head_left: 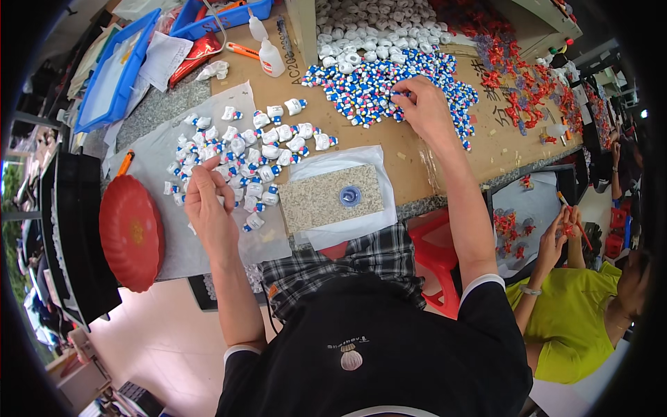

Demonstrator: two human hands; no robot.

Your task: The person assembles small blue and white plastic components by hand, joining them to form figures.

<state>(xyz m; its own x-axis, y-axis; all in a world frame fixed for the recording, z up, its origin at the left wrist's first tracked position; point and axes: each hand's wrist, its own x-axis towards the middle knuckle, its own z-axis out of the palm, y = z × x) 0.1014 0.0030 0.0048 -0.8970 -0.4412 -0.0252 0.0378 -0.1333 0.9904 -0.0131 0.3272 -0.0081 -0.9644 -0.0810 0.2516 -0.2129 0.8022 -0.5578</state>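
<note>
My left hand (210, 201) hovers at the near edge of a loose group of small white-headed figurines (269, 152) with blue bodies, its fingers loosely bent and apart. I see nothing clearly held in it. Farther right, my right hand (425, 108) reaches over a dense spread of small blue-and-white painted pieces (361, 90). Its thumb and fingertips pinch one small blue piece at the spread's middle, mostly covered by the fingers. Between my hands, close to my lap, lies a speckled stone slab (313, 198) on white paper, carrying a small round clear-blue dish (349, 196).
White unpainted pieces (379, 24) heap behind the blue spread. Glue bottles (271, 59) and blue trays (118, 76) stand far left; a red scalloped bowl (132, 233) is near left. Red pieces (528, 97) cover the right side, where another person (577, 320) sits working.
</note>
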